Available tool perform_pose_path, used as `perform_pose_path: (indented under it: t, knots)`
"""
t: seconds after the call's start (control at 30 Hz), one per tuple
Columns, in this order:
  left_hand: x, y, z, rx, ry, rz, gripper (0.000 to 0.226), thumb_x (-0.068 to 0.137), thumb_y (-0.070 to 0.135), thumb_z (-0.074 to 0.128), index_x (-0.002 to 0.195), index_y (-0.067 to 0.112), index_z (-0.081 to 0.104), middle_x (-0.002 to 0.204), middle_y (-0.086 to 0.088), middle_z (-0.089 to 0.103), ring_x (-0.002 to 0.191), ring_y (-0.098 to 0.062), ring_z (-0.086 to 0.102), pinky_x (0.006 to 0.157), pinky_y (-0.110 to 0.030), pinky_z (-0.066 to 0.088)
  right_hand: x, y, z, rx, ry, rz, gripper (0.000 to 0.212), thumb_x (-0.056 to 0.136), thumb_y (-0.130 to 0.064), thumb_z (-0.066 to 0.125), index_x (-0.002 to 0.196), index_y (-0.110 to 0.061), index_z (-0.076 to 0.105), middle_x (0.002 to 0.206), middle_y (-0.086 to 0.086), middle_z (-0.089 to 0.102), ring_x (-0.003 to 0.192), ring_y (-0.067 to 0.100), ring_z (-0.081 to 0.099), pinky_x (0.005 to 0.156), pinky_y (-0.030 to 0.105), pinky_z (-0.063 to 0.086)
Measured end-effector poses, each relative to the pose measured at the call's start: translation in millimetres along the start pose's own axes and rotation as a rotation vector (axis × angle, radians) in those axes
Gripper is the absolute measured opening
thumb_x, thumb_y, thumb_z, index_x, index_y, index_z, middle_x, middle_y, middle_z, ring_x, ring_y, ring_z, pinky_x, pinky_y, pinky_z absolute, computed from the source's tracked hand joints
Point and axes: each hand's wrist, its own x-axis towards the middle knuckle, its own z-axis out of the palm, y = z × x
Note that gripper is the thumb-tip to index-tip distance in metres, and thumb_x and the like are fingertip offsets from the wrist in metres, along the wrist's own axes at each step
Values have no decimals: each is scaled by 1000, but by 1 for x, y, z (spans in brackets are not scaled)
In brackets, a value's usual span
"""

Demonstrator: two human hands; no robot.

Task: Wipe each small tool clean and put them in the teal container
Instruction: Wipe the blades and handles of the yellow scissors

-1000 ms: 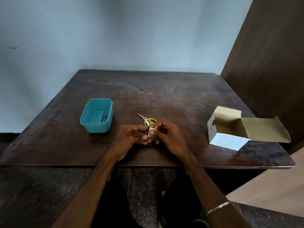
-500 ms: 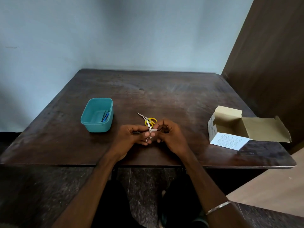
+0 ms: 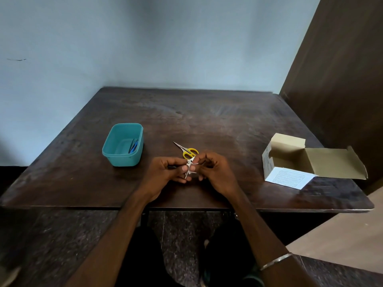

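My left hand [image 3: 165, 172] pinches a small metal nail clipper [image 3: 189, 164] just above the near middle of the table. My right hand [image 3: 217, 172] presses a small white wipe [image 3: 192, 171] against the clipper. Most of the clipper is hidden by fingers and wipe. Small yellow-handled scissors [image 3: 187, 151] lie on the table just behind my hands, blades pointing back left. The teal container [image 3: 116, 155] stands to the left and holds a blue tool [image 3: 134, 146] beside other thin dark tools.
An open cardboard box [image 3: 290, 162] with its lid flap out sits at the table's right side. The dark wooden table [image 3: 228, 125] ends at a near edge just below my wrists. A wall runs behind, a dark wooden panel at right.
The hands have stayed in place. The clipper and wipe have turned slightly between my fingers, and the wipe now shows more below the clipper.
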Motion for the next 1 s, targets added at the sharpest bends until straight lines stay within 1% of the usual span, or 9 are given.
perform_pose_path:
  t: [0.1,0.23,0.33,0.5,0.6,0.73,0.83,0.93,1.0]
  knots:
    - [0,1,0,-11,-6,-8,21,86,-3,66,100,10,74,85,-11,76,74,-33,74,63,-28,60,0,0,-1,5,23,14,17,83,1,75,81,-13,67,75,1,69,54,19,57,47,29,47]
    - [-1,0,-1,7,-12,1,21,87,-2,65,105,7,73,90,-16,76,76,-34,74,65,-29,61,-1,0,-2,-41,-25,7,13,82,-3,77,83,-11,67,78,10,70,53,27,58,51,35,48]
    - [0,0,-1,18,3,23,22,87,-1,66,108,4,72,93,-16,76,78,-32,74,67,-30,61,-2,-2,-2,-39,-30,-2,12,83,-2,76,84,-8,66,74,3,70,55,19,60,51,29,48]
    - [-2,-3,2,158,100,103,24,86,3,71,103,19,74,90,-5,77,77,-23,73,69,-31,60,-1,0,-2,37,67,12,14,91,-4,68,92,-15,59,80,1,70,58,22,65,48,29,46]
    - [-2,-4,4,209,137,158,25,85,2,71,98,24,75,87,0,76,72,-14,70,65,-27,59,-1,-1,0,85,88,-3,15,88,1,69,94,-11,64,81,4,73,63,22,67,48,31,50]
    - [-1,-7,2,307,176,219,23,85,3,72,101,19,75,87,1,72,68,-14,68,65,-31,59,-2,-2,-1,45,84,-63,12,86,1,71,89,-10,73,87,1,74,76,19,68,53,31,55]
    - [0,-10,2,414,193,274,22,84,4,74,99,19,76,85,1,71,61,-16,67,63,-33,59,-2,0,-3,-12,89,-93,15,86,1,71,90,-13,76,90,-6,75,75,11,67,59,31,55]
    - [4,-15,-1,508,188,313,21,84,10,74,99,24,78,83,4,70,63,-16,67,65,-41,59,-1,3,-4,-70,72,-111,20,85,-3,73,90,-22,77,92,-8,75,81,9,68,72,37,53]
    - [5,-18,-3,529,190,318,21,84,13,75,100,25,77,84,6,70,66,-15,67,66,-44,59,-1,3,-5,-103,60,-111,19,85,-2,73,91,-20,78,92,-9,75,82,7,68,75,34,52]
